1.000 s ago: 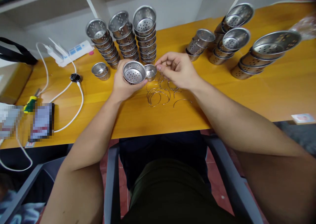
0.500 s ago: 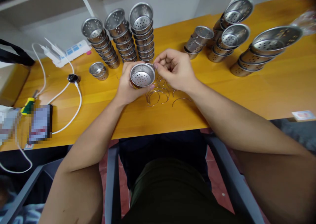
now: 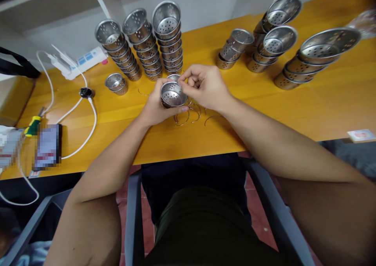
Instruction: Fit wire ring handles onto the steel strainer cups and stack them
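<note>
My left hand [image 3: 154, 107] holds a perforated steel cup [image 3: 172, 95] just above the orange table [image 3: 117, 117], its mouth facing me. My right hand [image 3: 204, 87] pinches at the cup's rim with thumb and forefinger; a thin wire piece seems to be between them but is too small to make out. A smaller steel cup [image 3: 174, 77] sits on the table just behind the held one. Several loose wire rings [image 3: 190, 115] lie on the table under and just in front of my hands.
Three tall stacks of perforated cups [image 3: 147, 39] stand behind my hands, a single cup [image 3: 116, 83] to their left. More stacks lie tilted at the right [image 3: 274, 43], larger ones at the far right [image 3: 317, 56]. A power strip [image 3: 79, 60], white cable [image 3: 88, 129], screwdriver [image 3: 33, 124] and phone [image 3: 48, 145] are on the left.
My left hand has carried the cup right and a little toward me, in front of the small cup. My right hand has closed in on its rim.
</note>
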`<state>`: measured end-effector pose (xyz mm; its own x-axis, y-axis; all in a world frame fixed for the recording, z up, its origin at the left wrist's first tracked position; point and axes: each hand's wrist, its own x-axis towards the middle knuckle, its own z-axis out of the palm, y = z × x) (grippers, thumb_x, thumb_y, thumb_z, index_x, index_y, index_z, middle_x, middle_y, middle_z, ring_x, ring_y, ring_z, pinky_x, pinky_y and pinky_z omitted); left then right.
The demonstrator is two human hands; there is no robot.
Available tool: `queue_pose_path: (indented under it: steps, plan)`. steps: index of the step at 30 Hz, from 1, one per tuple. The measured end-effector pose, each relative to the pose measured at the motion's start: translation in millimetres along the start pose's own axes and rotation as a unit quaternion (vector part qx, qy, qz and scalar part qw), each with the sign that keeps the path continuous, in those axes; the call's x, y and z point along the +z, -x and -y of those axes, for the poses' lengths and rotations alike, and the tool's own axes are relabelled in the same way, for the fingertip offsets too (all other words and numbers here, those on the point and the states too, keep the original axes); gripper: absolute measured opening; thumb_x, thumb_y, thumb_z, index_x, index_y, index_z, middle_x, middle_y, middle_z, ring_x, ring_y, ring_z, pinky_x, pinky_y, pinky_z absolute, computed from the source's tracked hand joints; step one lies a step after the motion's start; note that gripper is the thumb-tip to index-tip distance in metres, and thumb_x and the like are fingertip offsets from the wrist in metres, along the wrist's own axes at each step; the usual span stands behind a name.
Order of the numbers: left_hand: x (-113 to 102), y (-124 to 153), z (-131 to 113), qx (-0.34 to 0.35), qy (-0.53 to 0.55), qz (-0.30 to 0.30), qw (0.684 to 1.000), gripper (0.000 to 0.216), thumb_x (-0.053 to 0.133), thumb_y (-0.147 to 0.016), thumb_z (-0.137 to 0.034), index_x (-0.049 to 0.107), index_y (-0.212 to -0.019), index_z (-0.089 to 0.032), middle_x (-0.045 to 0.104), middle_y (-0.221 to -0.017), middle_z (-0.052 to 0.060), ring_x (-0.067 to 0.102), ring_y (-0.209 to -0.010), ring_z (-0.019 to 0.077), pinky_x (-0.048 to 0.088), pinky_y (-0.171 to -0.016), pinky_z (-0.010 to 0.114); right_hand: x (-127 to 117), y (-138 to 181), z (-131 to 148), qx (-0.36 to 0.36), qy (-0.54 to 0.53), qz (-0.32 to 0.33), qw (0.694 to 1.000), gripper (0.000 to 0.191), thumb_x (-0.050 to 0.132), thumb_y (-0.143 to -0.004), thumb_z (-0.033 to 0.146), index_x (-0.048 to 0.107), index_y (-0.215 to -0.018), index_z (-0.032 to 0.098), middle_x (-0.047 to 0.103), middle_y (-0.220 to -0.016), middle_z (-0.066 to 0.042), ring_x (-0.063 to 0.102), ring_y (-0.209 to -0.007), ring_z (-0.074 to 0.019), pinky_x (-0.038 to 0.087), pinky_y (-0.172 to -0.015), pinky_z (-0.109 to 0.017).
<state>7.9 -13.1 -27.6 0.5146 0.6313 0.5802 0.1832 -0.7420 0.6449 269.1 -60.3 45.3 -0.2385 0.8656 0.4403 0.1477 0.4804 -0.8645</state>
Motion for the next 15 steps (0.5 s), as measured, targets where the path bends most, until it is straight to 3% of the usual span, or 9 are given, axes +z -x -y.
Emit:
queue_pose_path:
  steps: [4, 9, 15]
  plan:
    - [1.0, -0.2, -2.5, -0.004, 0.011, 0.015, 1.0, 0.118, 0.112, -0.082, -0.102, 0.063, -0.165, -0.035, 0.078, -0.146, 0.008, 0.09, -0.131, 0.0368, 0.08, -0.116, 0.059, 2.4, 1.1, 0.0, 0.009, -0.028, 0.008, 1.0, 0.056, 0.112, -0.107, 0.072, 0.075, -0.103, 0.03, 0.05, -0.076, 0.002, 0.049, -0.073, -0.0217, 0.052, -0.059, -0.035]
    - [-0.3, -0.3, -3.8, -0.002, 0.003, 0.01, 1.0, 0.12, 0.114, -0.08, -0.101, 0.062, -0.166, -0.035, 0.077, -0.15, 0.01, 0.088, -0.14, 0.0414, 0.077, -0.122, 0.064, 3.5, 1.4, 0.6, 0.029, -0.04, 0.016, 0.999, 0.051, 0.114, -0.106, 0.055, 0.069, -0.103, 0.031, 0.049, -0.078, 0.003, 0.048, -0.072, -0.0212, 0.047, -0.057, -0.036]
    - [0.5, -0.4, -8.9, -0.002, 0.016, 0.024, 1.0, 0.118, 0.113, -0.084, -0.099, 0.06, -0.168, -0.035, 0.077, -0.159, 0.014, 0.087, -0.139, 0.0403, 0.077, -0.119, 0.06, 3.5, 1.0, -0.1, 0.026, -0.029, 0.017, 0.999, 0.052, 0.112, -0.107, 0.059, 0.068, -0.103, 0.031, 0.048, -0.077, 0.004, 0.045, -0.071, -0.0211, 0.046, -0.058, -0.037]
